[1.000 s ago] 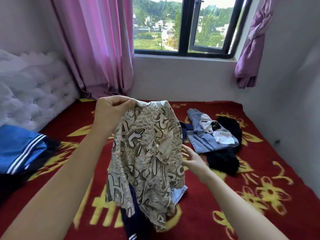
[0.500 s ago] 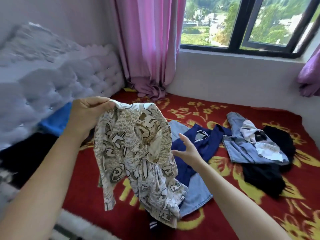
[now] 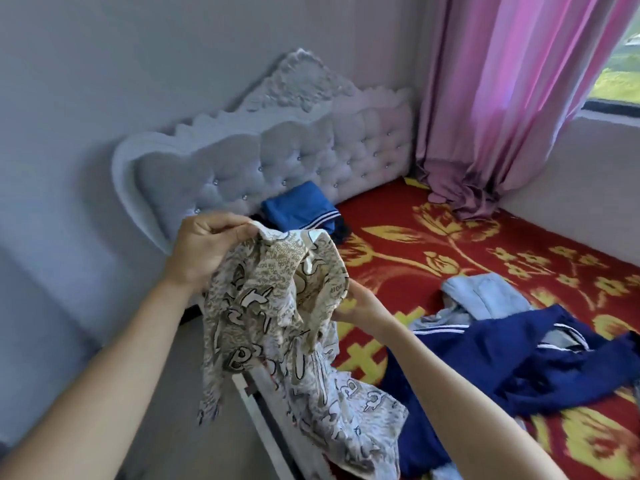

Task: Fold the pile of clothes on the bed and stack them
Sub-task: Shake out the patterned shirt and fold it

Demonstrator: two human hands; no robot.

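Patterned shirt [image 3: 270,306] hangs bunched at centre frame, over the lower-left edge of the bed [image 3: 450,244]. The left grip [image 3: 207,251] pinches its top edge. The right grip [image 3: 363,306] touches its right side, but I cannot tell whether it pinches. Held mostly from one corner, it could twist or trail onto the floor [image 3: 173,410]. It looks thin, limp and crumpled, beige with pale lettering.
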